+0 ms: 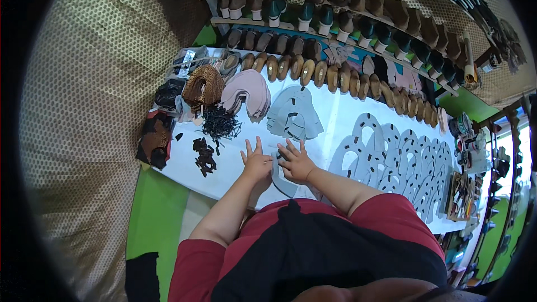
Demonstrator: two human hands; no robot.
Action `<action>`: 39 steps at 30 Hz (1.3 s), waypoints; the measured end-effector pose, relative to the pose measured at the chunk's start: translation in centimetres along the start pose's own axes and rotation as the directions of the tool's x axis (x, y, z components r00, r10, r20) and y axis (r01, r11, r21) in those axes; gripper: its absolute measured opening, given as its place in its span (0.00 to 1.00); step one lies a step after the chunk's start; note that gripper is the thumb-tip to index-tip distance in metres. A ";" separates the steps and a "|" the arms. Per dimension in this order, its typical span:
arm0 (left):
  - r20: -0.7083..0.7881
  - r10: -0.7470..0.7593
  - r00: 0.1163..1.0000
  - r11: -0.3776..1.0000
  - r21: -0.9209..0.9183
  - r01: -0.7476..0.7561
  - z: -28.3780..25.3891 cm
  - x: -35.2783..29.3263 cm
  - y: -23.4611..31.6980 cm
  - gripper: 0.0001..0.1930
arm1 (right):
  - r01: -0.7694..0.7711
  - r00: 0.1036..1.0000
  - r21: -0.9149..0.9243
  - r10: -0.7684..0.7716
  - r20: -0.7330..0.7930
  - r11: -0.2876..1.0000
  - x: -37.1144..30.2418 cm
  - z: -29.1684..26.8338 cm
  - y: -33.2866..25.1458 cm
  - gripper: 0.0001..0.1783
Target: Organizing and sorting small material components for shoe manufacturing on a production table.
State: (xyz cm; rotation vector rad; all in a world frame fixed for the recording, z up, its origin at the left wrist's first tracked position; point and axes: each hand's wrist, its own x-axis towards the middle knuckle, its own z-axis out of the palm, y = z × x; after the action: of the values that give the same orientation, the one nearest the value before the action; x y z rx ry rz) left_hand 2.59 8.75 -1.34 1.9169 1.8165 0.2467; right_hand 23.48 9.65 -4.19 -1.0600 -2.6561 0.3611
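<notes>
My left hand (258, 163) has its fingers spread, with the thumb side reaching the edge of a grey curved shoe-upper piece (284, 183) on the white table. My right hand (297, 164) lies over the same piece, fingers apart and fingertips down on it; a small dark bit shows by its fingers. Part of the piece is hidden under the hand. Just beyond my hands sits a stack of grey arch-shaped pieces (292, 113) with black tabs. Short black strips (205, 157) lie loose to the left, below a tangled heap of thin black strips (220, 122).
Many grey pieces with black tabs (391, 159) overlap across the table's right side. Pink (246, 90) and leopard-print (203, 85) arch stacks stand at the far left. Wooden shoe lasts (307, 71) line the back edge, under shelves of shoes (327, 19).
</notes>
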 end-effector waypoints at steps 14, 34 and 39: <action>-0.236 -0.112 0.965 0.991 -0.100 0.090 2.5 -0.5 0.7 0.04 | -0.048 0.999 0.072 0.048 -0.008 0.996 -0.3 0.1 0.6 0.20; -0.167 -0.297 0.940 0.955 -0.062 0.291 3.3 -0.4 -0.3 0.04 | -0.109 0.987 0.040 0.113 -0.111 0.993 -0.4 0.4 0.3 0.21; -0.122 -0.339 0.933 0.941 -0.037 0.337 2.4 -1.0 -0.1 0.07 | -0.112 0.991 0.043 0.115 -0.071 0.993 -0.4 0.2 0.2 0.23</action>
State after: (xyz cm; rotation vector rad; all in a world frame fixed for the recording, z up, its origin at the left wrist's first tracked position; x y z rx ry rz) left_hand 3.44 7.21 -3.28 1.5717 2.1843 0.2685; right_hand 23.78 9.49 -4.45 -1.1923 -2.5208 0.3877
